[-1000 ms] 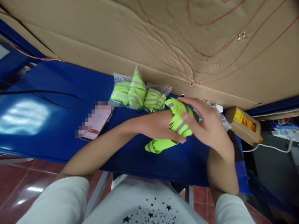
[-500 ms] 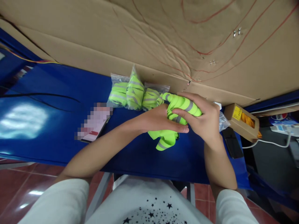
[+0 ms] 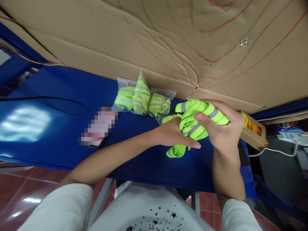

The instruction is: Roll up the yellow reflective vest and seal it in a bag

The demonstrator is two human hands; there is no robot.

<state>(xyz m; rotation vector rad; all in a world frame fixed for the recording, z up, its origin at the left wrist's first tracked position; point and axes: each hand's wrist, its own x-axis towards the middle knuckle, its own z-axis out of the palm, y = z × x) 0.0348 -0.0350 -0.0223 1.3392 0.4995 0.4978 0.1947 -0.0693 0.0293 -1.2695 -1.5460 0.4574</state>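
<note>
two hands bunch a neon-yellow reflective vest (image 3: 194, 123) above the blue surface (image 3: 144, 160): right hand (image 3: 222, 128) grasping it from above, left hand (image 3: 174, 134) grasping beneath; three bagged vests (image 3: 141, 99) lie near.

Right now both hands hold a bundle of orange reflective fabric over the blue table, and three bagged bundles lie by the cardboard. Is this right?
Not quite: the fabric bundle is neon yellow-green with grey reflective stripes, not orange. The head view shows the left hand and the right hand both holding it over the blue table, with three bagged bundles by the cardboard.
</note>
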